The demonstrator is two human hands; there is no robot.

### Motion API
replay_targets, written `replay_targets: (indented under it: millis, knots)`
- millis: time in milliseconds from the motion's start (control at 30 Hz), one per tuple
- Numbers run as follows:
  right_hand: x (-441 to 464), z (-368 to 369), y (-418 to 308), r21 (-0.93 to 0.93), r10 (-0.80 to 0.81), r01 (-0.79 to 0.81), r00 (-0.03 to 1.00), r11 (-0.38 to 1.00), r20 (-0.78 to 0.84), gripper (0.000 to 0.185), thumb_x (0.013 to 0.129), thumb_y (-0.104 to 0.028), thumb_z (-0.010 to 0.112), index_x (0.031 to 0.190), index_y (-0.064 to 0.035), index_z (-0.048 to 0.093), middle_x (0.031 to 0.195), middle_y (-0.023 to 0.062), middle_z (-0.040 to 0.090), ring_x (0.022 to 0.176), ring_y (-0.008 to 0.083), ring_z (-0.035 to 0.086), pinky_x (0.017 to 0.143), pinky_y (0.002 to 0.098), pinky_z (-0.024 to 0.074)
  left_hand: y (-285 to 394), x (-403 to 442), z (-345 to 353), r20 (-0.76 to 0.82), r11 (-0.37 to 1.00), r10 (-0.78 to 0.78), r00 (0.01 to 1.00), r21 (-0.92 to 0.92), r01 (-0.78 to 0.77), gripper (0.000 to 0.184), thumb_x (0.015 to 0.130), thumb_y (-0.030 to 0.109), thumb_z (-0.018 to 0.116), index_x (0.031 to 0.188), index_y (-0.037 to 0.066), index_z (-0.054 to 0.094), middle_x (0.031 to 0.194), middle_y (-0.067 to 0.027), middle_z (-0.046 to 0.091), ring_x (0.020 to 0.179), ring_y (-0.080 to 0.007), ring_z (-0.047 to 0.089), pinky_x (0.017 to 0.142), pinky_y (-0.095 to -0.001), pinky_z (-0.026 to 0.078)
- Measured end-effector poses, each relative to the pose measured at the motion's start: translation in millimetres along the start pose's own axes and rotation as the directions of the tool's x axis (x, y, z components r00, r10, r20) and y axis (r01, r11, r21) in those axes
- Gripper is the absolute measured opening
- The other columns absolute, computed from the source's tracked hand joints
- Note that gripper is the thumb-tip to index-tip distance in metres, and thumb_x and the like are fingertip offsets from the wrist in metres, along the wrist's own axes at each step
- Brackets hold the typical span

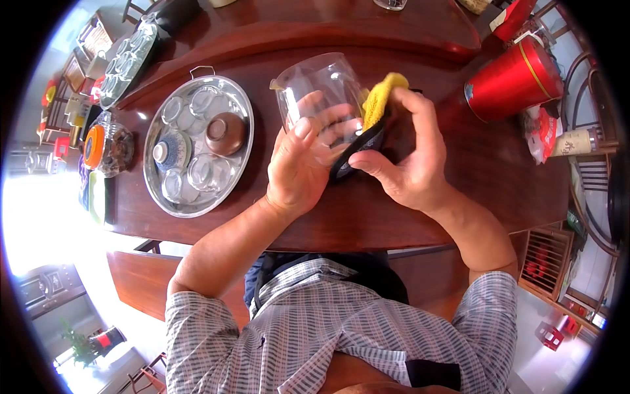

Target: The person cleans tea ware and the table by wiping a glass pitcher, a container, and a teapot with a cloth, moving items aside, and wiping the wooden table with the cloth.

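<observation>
A clear glass pitcher (318, 92) with a small spout at its upper left is tilted above the dark red table. Wrapped round its lower side, my left hand (302, 154) holds it, the fingers showing through the glass. My right hand (413, 154) pinches a yellow cloth (380, 98) with a dark edge, between thumb and fingers, against the right side of the pitcher.
Left of my hands, a round metal tray (198, 209) bears several upturned glass cups, a brown bowl (225, 133) and a patterned bowl (172, 152). A red canister (512, 79) lies at the right. Further left are a jar with an orange lid (94, 147) and another tray of glasses (131, 62).
</observation>
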State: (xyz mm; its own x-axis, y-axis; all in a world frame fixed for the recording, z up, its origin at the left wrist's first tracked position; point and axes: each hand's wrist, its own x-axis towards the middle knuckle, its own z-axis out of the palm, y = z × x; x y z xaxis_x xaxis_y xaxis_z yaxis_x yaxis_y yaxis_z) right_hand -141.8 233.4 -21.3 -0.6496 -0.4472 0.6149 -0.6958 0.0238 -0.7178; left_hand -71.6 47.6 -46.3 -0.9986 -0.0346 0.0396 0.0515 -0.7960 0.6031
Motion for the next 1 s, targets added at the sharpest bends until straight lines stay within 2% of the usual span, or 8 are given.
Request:
replay_targets:
  millis: [233,333,467,533,567,833,933,1000]
  knots:
    - [5.7,14.0,-0.7,-0.134,-0.048,0.052,0.998,0.99,0.031,0.095,0.093,-0.055,0.076,0.156,0.0051,0.037,0.129,0.0241,0.058,0.112,0.0385,0.063,0.1,0.0453,0.0509,-6.2,-6.9,8.6,-0.019,0.977,0.094,0.995,0.192,-0.088,0.088,0.094,0.032,0.078,0.159,0.004,0.025,0.146,-0.023,0.052,0.133,-0.0336,0.058,0.11,-0.0461,0.049]
    - [6.0,15.6,-9.5,-0.048,0.023,-0.024,1.0,0.999,-0.01,0.083,0.099,-0.049,0.071,0.153,0.0051,0.038,0.129,0.0245,0.061,0.112,0.0341,0.065,0.098,0.0435,0.0522,-6.2,-10.3,13.0,0.026,0.954,0.115,0.993,0.274,-0.118,0.092,0.092,0.032,0.079,0.159,0.003,0.023,0.147,-0.0231,0.049,0.136,-0.0321,0.055,0.112,-0.046,0.048]
    - [2.8,11.5,-19.3,0.19,0.177,-0.163,0.982,0.968,-0.06,0.047,0.11,-0.033,0.057,0.138,0.0038,0.046,0.112,0.0166,0.069,0.098,0.0197,0.069,0.085,0.0339,0.0554,-6.3,-9.4,9.4,0.115,0.954,0.11,0.987,0.265,-0.137,0.095,0.091,0.032,0.08,0.16,0.003,0.021,0.149,-0.0244,0.046,0.136,-0.0353,0.054,0.107,-0.0496,0.053]
    - [0.9,7.8,-7.8,0.265,0.238,-0.209,0.968,0.941,-0.082,0.023,0.115,-0.023,0.046,0.116,-0.0005,0.051,0.086,0.0044,0.066,0.073,0.0084,0.059,0.063,0.0257,0.0488,-6.7,-10.7,12.5,0.096,0.986,0.061,0.994,0.149,-0.075,0.097,0.09,0.032,0.081,0.16,0.004,0.021,0.149,-0.0249,0.045,0.135,-0.0367,0.054,0.104,-0.0523,0.055]
    - [-1.1,7.3,-4.4,0.229,0.218,-0.189,0.97,0.955,-0.109,0.022,0.114,-0.022,0.048,0.113,-0.0004,0.052,0.085,0.0055,0.066,0.072,0.0093,0.059,0.063,0.0273,0.0488,-5.9,-10.1,12.9,0.079,0.986,0.042,0.996,0.156,-0.054,0.094,0.091,0.037,0.08,0.16,0.006,0.024,0.149,-0.0254,0.047,0.135,-0.039,0.055,0.103,-0.057,0.057]
    - [3.4,5.4,15.3,-0.054,0.1,-0.11,0.981,0.992,-0.164,0.02,0.113,-0.019,0.053,0.109,-0.0009,0.06,0.083,0.0089,0.068,0.071,0.0129,0.062,0.064,0.0313,0.0502,1.6,-2.3,4.8,0.122,0.98,-0.168,0.978,-0.088,0.18,0.076,0.097,0.062,0.065,0.149,0.01,0.045,0.146,-0.0249,0.056,0.133,-0.0423,0.058,0.11,-0.061,0.051]
    - [1.6,-2.7,6.2,0.251,0.24,-0.204,0.963,0.946,-0.123,0.028,0.115,-0.025,0.048,0.113,-0.0012,0.062,0.088,0.0052,0.07,0.075,0.0116,0.062,0.067,0.0289,0.0505,5.9,-0.6,4.4,0.085,0.966,-0.21,0.974,-0.138,0.22,0.077,0.097,0.067,0.061,0.147,0.01,0.047,0.145,-0.025,0.057,0.132,-0.0417,0.06,0.109,-0.0616,0.05]
    - [1.8,-10.3,8.4,0.243,0.166,-0.122,0.971,0.962,-0.169,0.042,0.117,-0.031,0.039,0.121,0.0029,0.064,0.103,0.0064,0.072,0.09,0.0121,0.065,0.082,0.0282,0.0529,8.5,0.9,5.2,0.073,0.971,-0.181,0.981,-0.145,0.19,0.078,0.097,0.069,0.06,0.146,0.01,0.047,0.145,-0.0251,0.058,0.132,-0.042,0.06,0.109,-0.0621,0.05]
